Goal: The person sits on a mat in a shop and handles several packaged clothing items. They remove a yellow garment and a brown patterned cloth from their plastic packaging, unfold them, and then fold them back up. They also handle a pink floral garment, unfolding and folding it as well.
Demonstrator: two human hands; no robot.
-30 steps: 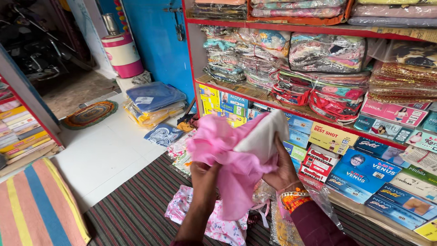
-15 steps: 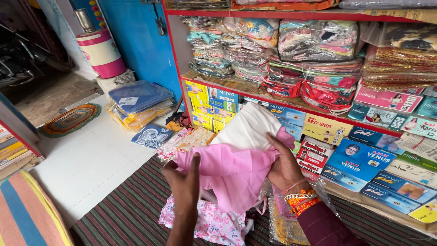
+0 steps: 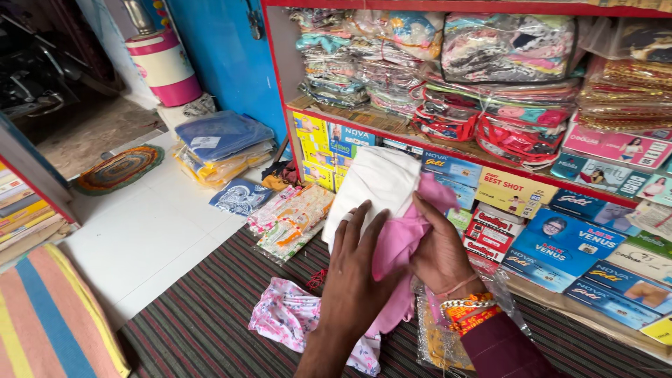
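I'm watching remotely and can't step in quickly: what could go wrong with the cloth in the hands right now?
The pink cloth hangs loose below the left hand and right hand, so it may unfold or slip from the white piece. Its tail dangles over the floral garment on the striped mat and could drag it. The clear plastic bag under the right wrist might snag or slide.

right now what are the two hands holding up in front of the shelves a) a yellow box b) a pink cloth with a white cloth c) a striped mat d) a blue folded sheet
b, since the left hand and the right hand both grip a pink cloth bunched against a white cloth, raised before the red shelf of boxes.
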